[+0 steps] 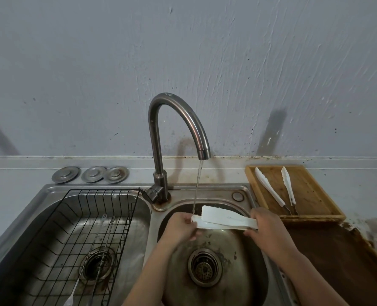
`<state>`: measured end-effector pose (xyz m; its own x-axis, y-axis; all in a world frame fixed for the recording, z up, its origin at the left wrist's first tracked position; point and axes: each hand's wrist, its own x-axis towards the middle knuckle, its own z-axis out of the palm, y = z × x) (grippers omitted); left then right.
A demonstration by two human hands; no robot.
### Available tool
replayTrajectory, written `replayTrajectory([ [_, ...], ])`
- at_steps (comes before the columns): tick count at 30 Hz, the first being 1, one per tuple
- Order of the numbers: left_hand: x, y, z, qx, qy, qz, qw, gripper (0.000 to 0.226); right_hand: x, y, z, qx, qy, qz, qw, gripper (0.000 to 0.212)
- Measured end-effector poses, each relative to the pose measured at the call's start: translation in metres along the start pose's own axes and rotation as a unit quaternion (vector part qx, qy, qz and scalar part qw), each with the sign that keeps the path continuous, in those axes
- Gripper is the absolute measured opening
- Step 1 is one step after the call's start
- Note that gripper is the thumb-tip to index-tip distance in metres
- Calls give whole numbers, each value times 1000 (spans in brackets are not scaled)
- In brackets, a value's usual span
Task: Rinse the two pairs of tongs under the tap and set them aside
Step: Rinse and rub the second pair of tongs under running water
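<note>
A broad white pair of tongs [225, 219] lies across the right sink basin [207, 290], held level between both hands. My left hand [178, 228] grips its left tip, right where the thin water stream [197, 184] from the curved steel tap [172, 127] lands. My right hand [269, 228] grips its other end. A second, slimmer white pair of tongs [278, 191] rests spread apart in the wooden tray [315, 195] on the counter to the right of the sink.
The left basin holds a black wire rack [73, 235] with metal skewers and a fork. Three metal sink plugs [90, 174] sit on the ledge behind it. A dark brown board [337, 261] lies in front of the tray, beside clear plastic at the right edge.
</note>
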<state>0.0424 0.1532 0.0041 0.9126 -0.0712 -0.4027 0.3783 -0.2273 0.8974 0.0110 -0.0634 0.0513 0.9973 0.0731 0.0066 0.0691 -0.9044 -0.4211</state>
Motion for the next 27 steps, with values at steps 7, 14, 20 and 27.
replayTrajectory([
  [7,4,-10,12,-16,74,-13,997,28,3,-2,-3,-25,-27,3,999,23],
  [14,6,-12,10,67,9,-30,997,22,5,-2,-6,-62,-37,-2,997,28],
  [20,2,-6,8,155,57,36,986,34,5,-7,-6,-48,-32,3,998,28],
  [27,-4,0,2,99,38,-16,994,13,6,-5,-3,-39,-33,16,999,28],
])
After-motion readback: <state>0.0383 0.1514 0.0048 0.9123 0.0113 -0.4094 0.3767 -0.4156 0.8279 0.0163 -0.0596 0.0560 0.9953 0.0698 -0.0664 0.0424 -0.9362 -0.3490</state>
